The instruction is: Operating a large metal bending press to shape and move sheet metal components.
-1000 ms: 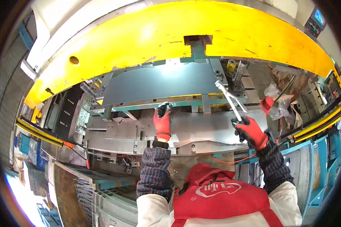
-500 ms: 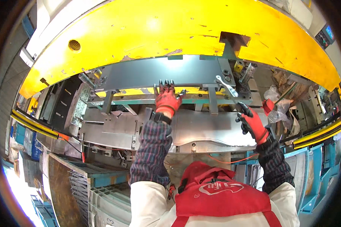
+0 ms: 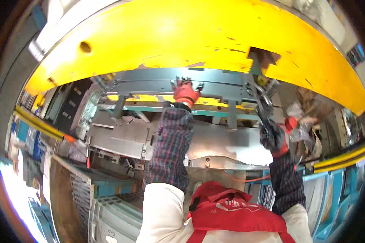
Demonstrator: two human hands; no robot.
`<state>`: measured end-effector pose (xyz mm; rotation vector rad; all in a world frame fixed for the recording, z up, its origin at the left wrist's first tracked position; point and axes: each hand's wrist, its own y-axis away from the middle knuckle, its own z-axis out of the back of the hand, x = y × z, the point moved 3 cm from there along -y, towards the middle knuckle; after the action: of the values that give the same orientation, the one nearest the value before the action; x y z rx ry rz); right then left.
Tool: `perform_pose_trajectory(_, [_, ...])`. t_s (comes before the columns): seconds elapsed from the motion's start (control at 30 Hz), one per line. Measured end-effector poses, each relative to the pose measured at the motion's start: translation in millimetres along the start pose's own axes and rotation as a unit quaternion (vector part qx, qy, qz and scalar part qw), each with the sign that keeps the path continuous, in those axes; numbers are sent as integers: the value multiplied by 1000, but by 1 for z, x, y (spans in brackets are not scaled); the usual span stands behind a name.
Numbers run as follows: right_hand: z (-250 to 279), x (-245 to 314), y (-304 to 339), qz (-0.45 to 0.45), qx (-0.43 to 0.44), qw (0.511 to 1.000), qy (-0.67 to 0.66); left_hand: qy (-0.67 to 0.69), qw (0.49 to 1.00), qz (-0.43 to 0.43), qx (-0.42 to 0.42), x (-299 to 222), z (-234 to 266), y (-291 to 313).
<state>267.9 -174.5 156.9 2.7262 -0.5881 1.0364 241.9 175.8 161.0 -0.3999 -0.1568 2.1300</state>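
My left hand point(image 3: 186, 91), in a red glove with black fingertips, lies with spread fingers on the front part of a long dark steel plate point(image 3: 146, 81). That plate sits beneath the yellow press beam point(image 3: 158, 40). My right hand point(image 3: 273, 139), gloved alike and smeared by motion, is closed around the handle of a metal wrench point(image 3: 258, 95). The wrench points away from me, over the right end of the plate, its far end blurred. Whether it touches a bolt there I cannot tell.
A sheet-metal surface point(image 3: 215, 139) with a wavy edge lies nearer me. Grey support bars point(image 3: 232, 115) stick out below the plate. Yellow-black guard bars point(image 3: 340, 156) flank both sides. Plastic bags point(image 3: 299, 131) lie at right, a grey crate point(image 3: 113, 216) at lower left.
The view has shifted a little. My right hand has turned the wrench more upright, and it now points farther away from me. My left hand has moved farther forward over the plate, fingers still spread.
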Motion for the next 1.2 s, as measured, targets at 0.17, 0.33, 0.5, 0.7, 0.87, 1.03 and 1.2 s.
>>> perform_pose_trajectory(0.17, [-35, -46, 67, -46, -121, 990, 63, 248, 949, -21, -192, -20, 11, 114])
perform_pose_trajectory(0.33, [2, -103, 132, -308, -174, 927, 122, 419, 882, 187, 110, -8, -79, 294])
perform_pose_trajectory(0.5, [44, -167, 176, -345, 6, 917, 198, 379, 803, 298, 351, 41, -178, 497])
perform_pose_trajectory(0.7, [95, -220, 225, -203, 27, 826, 526, 393, 717, 478, 322, 63, -163, 600])
perform_pose_trajectory(0.87, [89, -254, 235, -80, 46, 677, 731, 402, 657, 468, 434, 120, -230, 652])
perform_pose_trajectory(1.03, [54, -260, 233, -72, -15, 678, 731, 457, 682, 443, 360, 144, -221, 629])
perform_pose_trajectory(1.2, [69, -281, 245, -26, 30, 684, 728, 412, 725, 385, 396, 160, -226, 629])
